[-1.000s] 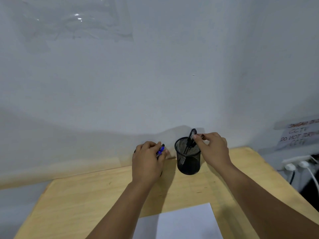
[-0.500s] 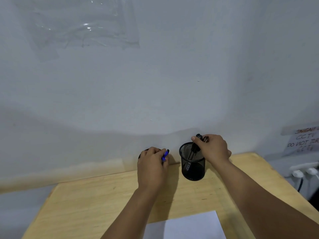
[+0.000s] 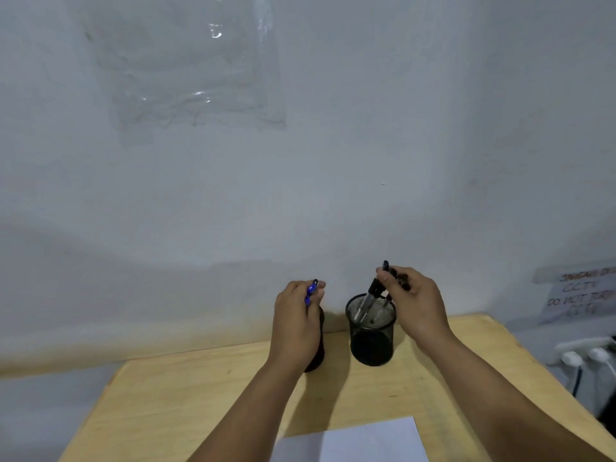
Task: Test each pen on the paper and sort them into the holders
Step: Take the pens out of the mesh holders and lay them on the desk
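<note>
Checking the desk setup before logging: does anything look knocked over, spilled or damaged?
Nothing stands out. The black mesh pen holder stands upright on the wooden table, pens inside; the white paper sheet lies flat.

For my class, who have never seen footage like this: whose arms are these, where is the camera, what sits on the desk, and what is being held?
The camera sits on a person's head, looking down at their own bare arms. On the wooden desk stand two black mesh holders, the right holder holding pens, the left holder mostly hidden. White paper lies nearest. The left hand grips a blue pen; the right hand pinches a black pen over the right holder.
</note>
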